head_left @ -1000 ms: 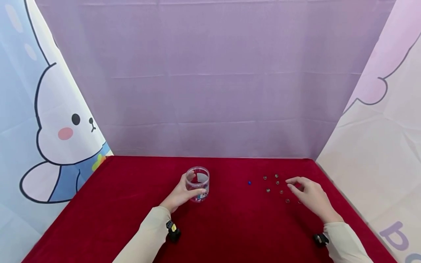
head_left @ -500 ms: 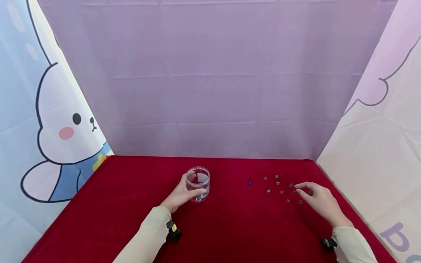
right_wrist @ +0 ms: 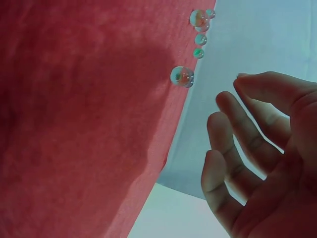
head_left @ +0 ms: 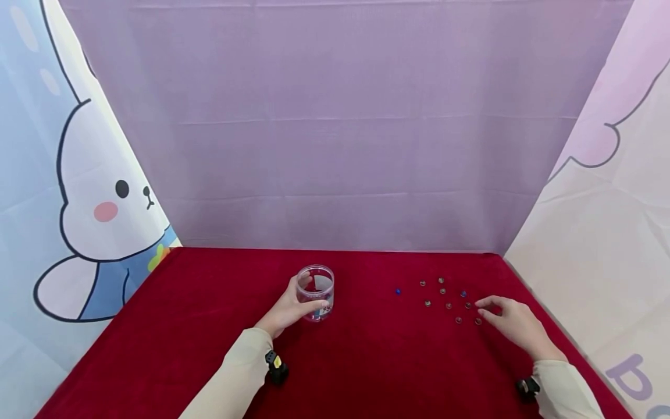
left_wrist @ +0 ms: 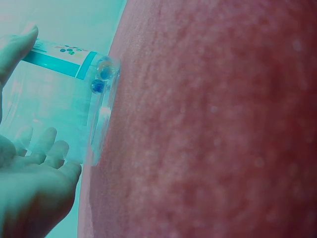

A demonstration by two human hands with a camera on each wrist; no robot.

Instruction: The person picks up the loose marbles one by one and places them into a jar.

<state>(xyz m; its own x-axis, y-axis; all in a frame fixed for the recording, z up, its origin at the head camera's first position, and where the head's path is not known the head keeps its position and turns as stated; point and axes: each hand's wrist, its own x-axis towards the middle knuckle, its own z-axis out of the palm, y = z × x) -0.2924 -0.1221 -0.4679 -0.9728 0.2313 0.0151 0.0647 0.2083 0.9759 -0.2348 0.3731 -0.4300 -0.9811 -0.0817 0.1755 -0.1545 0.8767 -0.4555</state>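
Our left hand [head_left: 287,308] wraps thumb and fingers around the clear plastic jar [head_left: 315,293], which stands upright on the red cloth [head_left: 366,361] near the middle of the table; in the left wrist view we see two small marbles [left_wrist: 100,79] inside at its bottom. Our right hand [head_left: 515,326] hovers over the cloth on the right with fingers loosely spread and holding nothing, its fingertips just beside the nearest of the scattered glass marbles [head_left: 448,299], while a lone blue marble [head_left: 398,291] lies apart to their left.
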